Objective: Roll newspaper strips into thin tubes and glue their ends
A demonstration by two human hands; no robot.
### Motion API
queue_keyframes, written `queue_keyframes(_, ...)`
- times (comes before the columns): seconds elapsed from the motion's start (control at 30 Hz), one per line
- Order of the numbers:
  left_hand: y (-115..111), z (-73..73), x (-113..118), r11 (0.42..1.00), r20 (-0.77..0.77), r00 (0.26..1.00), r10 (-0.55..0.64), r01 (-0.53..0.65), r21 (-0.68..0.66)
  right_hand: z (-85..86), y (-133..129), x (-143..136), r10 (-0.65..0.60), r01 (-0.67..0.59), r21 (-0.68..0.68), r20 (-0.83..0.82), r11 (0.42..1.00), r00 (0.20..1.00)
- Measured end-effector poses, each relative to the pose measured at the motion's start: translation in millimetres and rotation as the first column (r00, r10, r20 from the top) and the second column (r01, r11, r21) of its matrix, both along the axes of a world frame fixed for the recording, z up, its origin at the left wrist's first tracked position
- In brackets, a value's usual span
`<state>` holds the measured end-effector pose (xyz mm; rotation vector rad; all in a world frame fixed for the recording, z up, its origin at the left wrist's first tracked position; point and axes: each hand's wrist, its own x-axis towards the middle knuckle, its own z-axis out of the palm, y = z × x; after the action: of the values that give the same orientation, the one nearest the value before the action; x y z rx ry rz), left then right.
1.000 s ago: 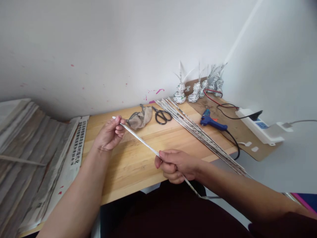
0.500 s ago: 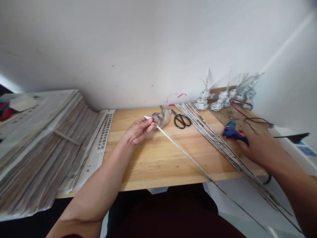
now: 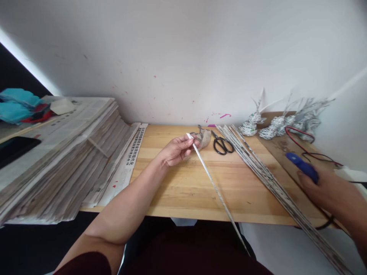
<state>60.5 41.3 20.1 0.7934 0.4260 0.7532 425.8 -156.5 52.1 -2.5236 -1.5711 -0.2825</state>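
Observation:
Pinched near its pale tip, a long thin paper stick hangs from my left hand down past the table's front edge. At the right, my right hand is wrapped round a blue glue gun, which is partly covered by the fingers. Just behind my left hand lies a greyish-brown cloth-like bundle. Black-handled scissors rest to its right. A bundle of long paper sticks lies slantwise between the scissors and my right hand, reaching over the front edge.
A tall stack of newspapers covers the left side, with a black phone and turquoise items on it. Woven paper figures stand at the back right, near a red and black cable.
The view has turned left. My right hand has lifted the blue glue gun, now tilted differently. The stick in my left hand hangs more steeply.

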Motion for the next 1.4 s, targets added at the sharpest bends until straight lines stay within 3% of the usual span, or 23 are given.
queue_keyframes(0.03,-1,0.0,1,1.000,-0.003,1.000,0.001,-0.001,-0.004,10.7,-1,-12,-0.061,0.063,0.014,-0.075,0.998,0.995)
queue_keyframes(0.1,-2,-0.2,2,1.000,-0.007,1.000,0.005,-0.005,-0.014,29.9,-3,-37,-0.121,0.150,0.203,-0.151,0.968,0.981)
queue_keyframes(0.2,-3,-1.0,3,1.000,0.003,1.000,0.013,-0.013,-0.011,46.0,-5,-66,0.010,0.161,0.457,-0.349,0.875,0.937)
queue_keyframes(0.23,-4,-1.1,3,1.000,0.010,1.000,0.013,-0.013,-0.004,47.7,-5,-72,0.103,0.105,0.445,-0.418,0.890,0.902)
queue_keyframes(0.33,-5,-0.7,3,1.000,0.016,1.000,0.005,-0.006,0.014,46.6,2,-88,0.330,-0.166,0.382,-0.419,0.909,0.846)
queue_keyframes(0.43,-8,0.7,4,1.000,-0.021,1.000,-0.010,0.010,0.012,44.0,15,-108,0.520,-0.395,0.344,-0.462,0.852,0.719)
queue_keyframes(0.63,-13,2.4,8,1.000,-0.084,0.996,-0.025,0.025,0.004,36.5,36,-148,0.611,-0.525,0.321,-0.511,0.788,0.605)
queue_keyframes(1.0,-15,2.8,11,0.999,-0.092,0.995,-0.044,0.045,0.015,27.9,46,-156,0.524,-0.493,0.203,-0.490,0.846,0.697)
queue_keyframes(1.4,-16,0.1,9,0.996,-0.088,0.993,-0.077,0.080,0.032,26.5,48,-157,0.541,-0.504,0.209,-0.433,0.838,0.721)
